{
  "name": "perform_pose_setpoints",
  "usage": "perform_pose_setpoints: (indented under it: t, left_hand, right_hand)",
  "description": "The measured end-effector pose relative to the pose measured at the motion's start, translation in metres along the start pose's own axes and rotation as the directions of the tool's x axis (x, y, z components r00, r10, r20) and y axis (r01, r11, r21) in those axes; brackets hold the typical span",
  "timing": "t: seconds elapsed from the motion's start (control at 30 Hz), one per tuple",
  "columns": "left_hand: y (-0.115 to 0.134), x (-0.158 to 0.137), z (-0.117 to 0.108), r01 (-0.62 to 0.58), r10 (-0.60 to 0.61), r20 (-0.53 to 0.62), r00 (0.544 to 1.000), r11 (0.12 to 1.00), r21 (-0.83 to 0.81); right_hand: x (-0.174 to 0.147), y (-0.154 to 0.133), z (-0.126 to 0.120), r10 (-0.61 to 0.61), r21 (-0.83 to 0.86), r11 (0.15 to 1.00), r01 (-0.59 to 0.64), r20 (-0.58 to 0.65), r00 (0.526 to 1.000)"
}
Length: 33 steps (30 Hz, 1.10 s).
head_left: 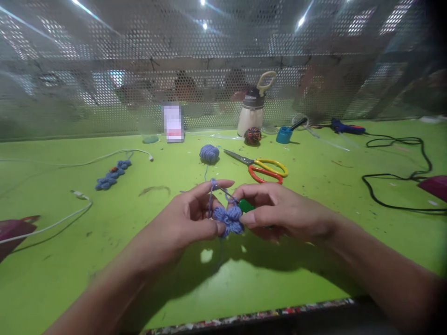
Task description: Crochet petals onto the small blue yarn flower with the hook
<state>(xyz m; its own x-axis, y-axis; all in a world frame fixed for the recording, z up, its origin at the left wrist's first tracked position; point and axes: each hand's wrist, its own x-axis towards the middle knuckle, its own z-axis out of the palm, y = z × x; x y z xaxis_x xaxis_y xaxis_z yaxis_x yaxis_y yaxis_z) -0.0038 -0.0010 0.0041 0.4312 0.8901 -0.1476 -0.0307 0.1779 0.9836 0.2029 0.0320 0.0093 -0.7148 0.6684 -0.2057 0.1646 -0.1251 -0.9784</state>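
Purple flower (pixel 227 220): it is between my two hands, above the front part of the green table (pixel 324 174); its rounded petals are made of crocheted yarn.
Left hand (pixel 188 211): my thumb presses the lower left petal, so this hand is gripping the flower; the yarn (pixel 210 201) is wound around my forefinger, which is stretched out to the right.
Right hand (pixel 281 207): it is closed around the green handle of the hook (pixel 246 205), and the thumb is at the right edge of the flower.
Hook tip: the thin shaft points toward my left forefinger, near the yarn loops; which loop it enters, I cannot tell.
Yarn ball (pixel 209 153): it lies beyond my left forefinger, and a purple strand comes down from it.
Scissors (pixel 256 165): just right of the ball, with one yellow and one red handle.
Crocheted strip (pixel 113 175): well apart, on the left, near a white cable (pixel 87 163).
Farther back: a dark multicoloured ball (pixel 252 136) stands before a bottle (pixel 250 114).
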Motion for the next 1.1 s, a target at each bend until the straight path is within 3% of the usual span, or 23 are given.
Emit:
perform_pose_setpoints:
  t: [0.37,0.73,1.1]
  left_hand:
    - [-0.002,0.004,0.003,-0.06,0.06,0.006,0.998,0.998,-0.019]
    - [-0.006,0.009,0.004,-0.113,0.108,-0.099,0.989,0.993,-0.045]
    - [-0.002,0.011,0.005,-0.145,0.115,-0.142,0.983,0.965,-0.219]
  right_hand:
    - [0.005,0.011,-0.002,-0.069,-0.006,0.998,0.069,0.011,0.998]
    - [0.009,0.017,-0.001,-0.09,0.106,0.99,0.096,-0.059,0.994]
    - [0.013,0.02,0.003,-0.106,0.183,0.975,0.125,-0.11,0.988]
